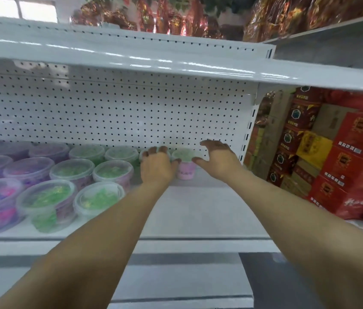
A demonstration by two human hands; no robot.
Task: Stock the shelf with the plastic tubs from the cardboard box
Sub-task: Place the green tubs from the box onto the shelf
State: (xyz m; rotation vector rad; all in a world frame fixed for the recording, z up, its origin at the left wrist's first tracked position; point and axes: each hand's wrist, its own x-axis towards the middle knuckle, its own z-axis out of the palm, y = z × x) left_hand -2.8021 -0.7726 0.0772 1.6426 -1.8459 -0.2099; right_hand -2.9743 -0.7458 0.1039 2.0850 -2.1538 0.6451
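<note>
My left hand (157, 165) grips a tub (153, 152) at the shelf (194, 210) back edge; right hand (217, 160), fingers spread wide, just beside the pink tub (185, 167).

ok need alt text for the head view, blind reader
Two bare arms reach to the back of a white shelf; the left hand rests on one plastic tub, the right hand opens beside a pink tub. Rows of tubs fill the left.

pink tub (185, 168) upright, shelf (198, 210) rear
</note>
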